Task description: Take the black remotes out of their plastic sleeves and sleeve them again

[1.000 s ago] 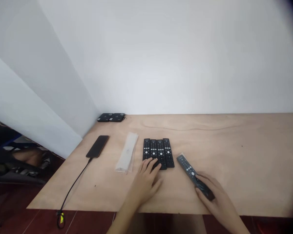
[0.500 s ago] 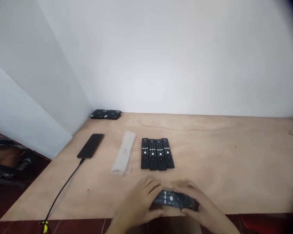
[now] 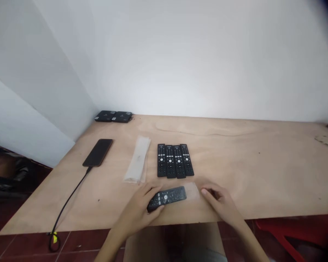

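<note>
A black remote control [image 3: 172,195] lies slanted above the front of the table, inside a clear plastic sleeve [image 3: 191,191] whose loose end sticks out to the right. My left hand [image 3: 142,203] is closed round the left end of this remote, thumb on the near side and fingers on the far side. Just beside the sleeve's loose end is my right hand [image 3: 221,202], its fingers curled and thumb against the index finger. Whether it pinches the clear film cannot be made out. Several other black remotes [image 3: 175,162] lie side by side beyond my hands.
Flat clear sleeves [image 3: 138,160] lie left of the row of remotes. Farther left is a phone [image 3: 98,153] with a black cable [image 3: 69,202] running over the table's front edge. Two black boxes [image 3: 113,116] sit at the back left by the wall. A red chair [image 3: 284,233] stands at lower right.
The remote has moved left and away from me, now tilted the other way. My right hand has let go of its right end and moved off it; my left hand still holds it. The view has shifted.
</note>
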Tool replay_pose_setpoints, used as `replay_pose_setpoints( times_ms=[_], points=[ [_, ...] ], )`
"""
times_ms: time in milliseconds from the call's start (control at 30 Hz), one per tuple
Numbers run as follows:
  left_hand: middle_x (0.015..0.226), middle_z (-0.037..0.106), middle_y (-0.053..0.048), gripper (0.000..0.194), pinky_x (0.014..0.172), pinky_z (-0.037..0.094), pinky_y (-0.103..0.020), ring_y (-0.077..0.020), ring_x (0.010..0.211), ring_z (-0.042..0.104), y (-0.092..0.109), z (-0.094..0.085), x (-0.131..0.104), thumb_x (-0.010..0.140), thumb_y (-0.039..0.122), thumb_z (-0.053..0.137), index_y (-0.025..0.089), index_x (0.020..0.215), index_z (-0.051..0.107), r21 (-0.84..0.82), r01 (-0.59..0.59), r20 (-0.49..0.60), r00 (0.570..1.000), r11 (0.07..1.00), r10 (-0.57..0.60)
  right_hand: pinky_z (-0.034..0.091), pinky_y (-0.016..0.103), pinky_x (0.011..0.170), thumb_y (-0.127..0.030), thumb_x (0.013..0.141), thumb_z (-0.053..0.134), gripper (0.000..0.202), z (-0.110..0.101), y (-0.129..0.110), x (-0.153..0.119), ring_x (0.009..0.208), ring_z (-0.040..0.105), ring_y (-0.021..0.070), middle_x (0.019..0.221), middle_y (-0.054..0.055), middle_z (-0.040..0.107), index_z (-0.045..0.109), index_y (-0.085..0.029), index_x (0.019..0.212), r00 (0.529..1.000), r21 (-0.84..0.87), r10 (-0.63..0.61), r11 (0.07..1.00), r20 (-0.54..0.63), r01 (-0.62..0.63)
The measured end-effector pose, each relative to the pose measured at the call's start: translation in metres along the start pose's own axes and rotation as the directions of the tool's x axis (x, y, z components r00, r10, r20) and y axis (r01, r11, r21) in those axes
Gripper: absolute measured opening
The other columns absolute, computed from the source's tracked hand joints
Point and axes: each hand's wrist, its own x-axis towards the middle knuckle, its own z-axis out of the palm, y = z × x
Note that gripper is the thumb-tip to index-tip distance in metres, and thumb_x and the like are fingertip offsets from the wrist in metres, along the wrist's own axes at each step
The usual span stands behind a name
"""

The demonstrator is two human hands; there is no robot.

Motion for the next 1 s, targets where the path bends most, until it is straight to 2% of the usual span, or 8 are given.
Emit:
replay_pose_setpoints(
  times_ms=[167,267,367,433,600,700,833,1000],
  points=[
    [0.142,0.07,-0.01,0.06,0.11,0.062,-0.048,-0.0301,0.127,0.071,-0.002,0.002,-0.001,0.096,0.022,0.074,0.031,0.153,0.058,-0.009,-0.025,-0.022,0.999,1.0,0.024,0.061,0.04,0.093,-0.052,0.101,0.075,0.027,0.01,-0.017,-0.009,0.104,0.073,0.0294,0.112,0.01,0.079,0.084,-0.027,0.107,0.994,0.087,-0.044,0.996,0.097,0.035],
    [0.139,0.071,-0.011,0.058,0.108,0.062,-0.048,-0.03,0.126,0.071,-0.001,0.003,-0.001,0.094,0.02,0.074,0.03,0.15,0.061,0.005,-0.045,-0.006,0.999,0.999,0.045,0.057,0.042,0.108,-0.052,0.099,0.079,0.028,0.011,-0.021,-0.012,0.124,0.07,0.0318,0.129,0.012,0.074,0.083,-0.026,0.091,0.987,0.192,-0.057,0.981,0.149,0.028],
    [0.137,0.072,-0.01,0.057,0.108,0.062,-0.048,-0.0306,0.125,0.072,0.002,0.002,0.001,0.091,0.019,0.075,0.029,0.145,0.064,0.009,-0.058,-0.02,0.998,0.998,0.058,0.043,0.049,0.127,-0.054,0.102,0.075,0.028,0.01,-0.019,-0.014,0.15,0.055,0.0342,0.155,0.01,0.065,0.087,-0.029,0.1,0.984,0.294,-0.01,0.955,0.176,-0.043],
    [0.133,0.073,-0.01,0.056,0.106,0.062,-0.048,-0.0304,0.122,0.072,0.005,0.002,0.002,0.088,0.017,0.075,0.028,0.142,0.066,0.005,-0.082,-0.062,0.995,0.997,0.082,0.04,0.052,0.129,-0.054,0.103,0.074,0.027,0.012,-0.018,-0.016,0.155,0.051,0.0344,0.161,0.006,0.062,0.088,-0.032,0.106,0.978,0.372,0.043,0.921,0.205,-0.119],
    [0.123,0.073,-0.012,0.057,0.101,0.063,-0.047,-0.0291,0.113,0.073,0.012,0.01,0.009,0.084,0.013,0.075,0.024,0.139,0.066,0.027,-0.151,-0.175,0.972,0.988,0.154,0.056,0.049,0.113,-0.054,0.097,0.079,0.03,0.021,-0.021,-0.013,0.128,0.071,0.0347,0.135,0.01,0.079,0.089,-0.028,0.107,0.949,0.483,0.19,0.825,0.25,-0.293],
    [0.12,0.073,-0.013,0.058,0.097,0.063,-0.046,-0.0287,0.109,0.072,0.014,0.016,0.012,0.084,0.013,0.076,0.023,0.141,0.065,0.052,-0.179,-0.18,0.966,0.982,0.186,0.059,0.047,0.107,-0.055,0.097,0.081,0.036,0.025,-0.024,-0.009,0.115,0.075,0.0324,0.121,0.012,0.084,0.088,-0.025,0.115,0.961,0.416,0.188,0.871,0.204,-0.259],
    [0.118,0.073,-0.013,0.058,0.094,0.064,-0.047,-0.0294,0.108,0.071,0.014,0.02,0.012,0.084,0.012,0.076,0.022,0.141,0.066,0.072,-0.204,-0.175,0.961,0.976,0.214,0.06,0.045,0.107,-0.054,0.087,0.091,0.033,0.029,-0.02,-0.005,0.114,0.076,0.0319,0.117,0.011,0.084,0.09,-0.025,0.102,0.982,0.374,0.154,0.909,0.112,-0.185],
    [0.119,0.074,-0.012,0.06,0.099,0.063,-0.05,-0.03,0.109,0.072,0.012,0.02,0.011,0.083,0.011,0.076,0.022,0.141,0.066,0.079,-0.19,-0.178,0.963,0.979,0.201,0.062,0.043,0.103,-0.052,0.077,0.098,0.034,0.03,-0.019,-0.004,0.115,0.075,0.0322,0.12,0.011,0.081,0.091,-0.026,0.097,0.982,0.389,0.109,0.907,0.154,-0.161]
  ],
)
